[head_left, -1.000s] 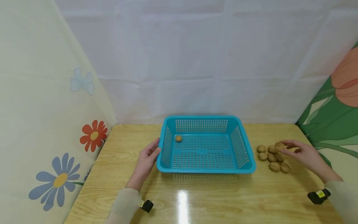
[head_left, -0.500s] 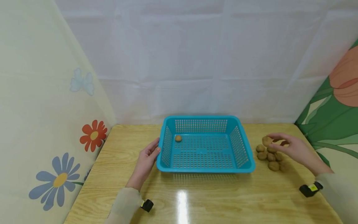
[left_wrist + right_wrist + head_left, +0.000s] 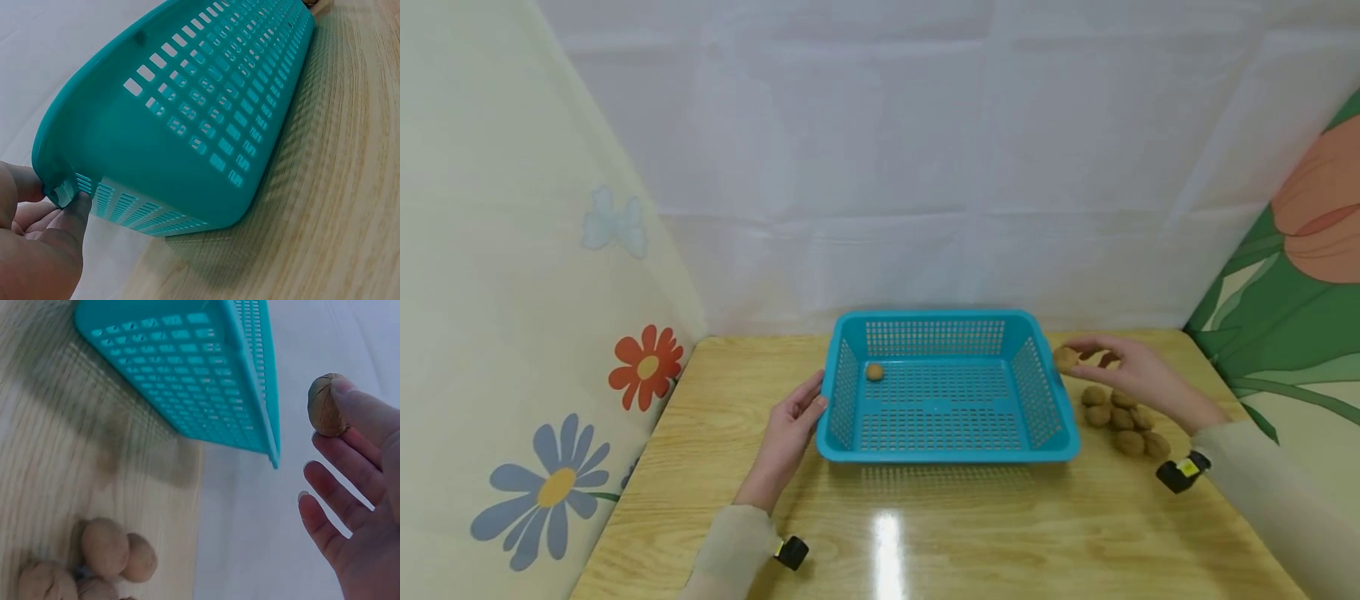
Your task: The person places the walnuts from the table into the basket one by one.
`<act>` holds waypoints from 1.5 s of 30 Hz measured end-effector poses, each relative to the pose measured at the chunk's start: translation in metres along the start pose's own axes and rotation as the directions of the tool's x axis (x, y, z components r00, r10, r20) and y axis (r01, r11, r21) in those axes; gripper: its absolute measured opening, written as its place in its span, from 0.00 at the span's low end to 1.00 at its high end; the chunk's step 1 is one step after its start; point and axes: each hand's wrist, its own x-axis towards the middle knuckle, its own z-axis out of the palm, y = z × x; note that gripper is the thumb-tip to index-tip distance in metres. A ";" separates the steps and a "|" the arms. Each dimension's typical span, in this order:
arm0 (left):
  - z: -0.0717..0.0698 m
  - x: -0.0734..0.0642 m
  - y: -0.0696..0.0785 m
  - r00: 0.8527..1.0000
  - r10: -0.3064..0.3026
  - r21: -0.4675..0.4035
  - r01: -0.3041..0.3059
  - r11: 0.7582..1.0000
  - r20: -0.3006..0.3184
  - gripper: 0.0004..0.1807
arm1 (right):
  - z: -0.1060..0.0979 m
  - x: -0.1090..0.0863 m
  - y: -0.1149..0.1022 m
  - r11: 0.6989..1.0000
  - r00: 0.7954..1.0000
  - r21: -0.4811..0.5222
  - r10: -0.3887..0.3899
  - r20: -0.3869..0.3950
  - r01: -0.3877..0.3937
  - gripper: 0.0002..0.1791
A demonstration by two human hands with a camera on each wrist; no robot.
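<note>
A blue plastic basket (image 3: 947, 457) with slotted walls stands on the table, one walnut (image 3: 875, 372) lying inside near its left wall. My left hand (image 3: 792, 433) grips the basket's left rim; in the left wrist view the thumb (image 3: 76, 215) presses the rim from outside. By the basket's right rim, my right hand (image 3: 1123, 371) pinches a walnut (image 3: 327, 405) between thumb and fingertips, the other fingers spread. Several walnuts (image 3: 1122, 419) lie in a cluster on the table, right of the basket and below the right hand.
The wooden table (image 3: 760, 354) meets a white cloth backdrop (image 3: 835, 167) along its far edge. Flower-printed cloths hang at left and right. Each wrist wears a small black camera.
My right hand has lifted a walnut off the cluster and carried it left to the basket's right rim. The left hand keeps its hold on the basket.
</note>
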 end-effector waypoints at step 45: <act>-0.002 -0.005 0.001 1.000 -0.003 -0.015 0.003 1.000 -0.007 0.28 | 0.114 0.142 -0.086 0.968 0.957 0.163 -0.219 0.188 0.190 0.25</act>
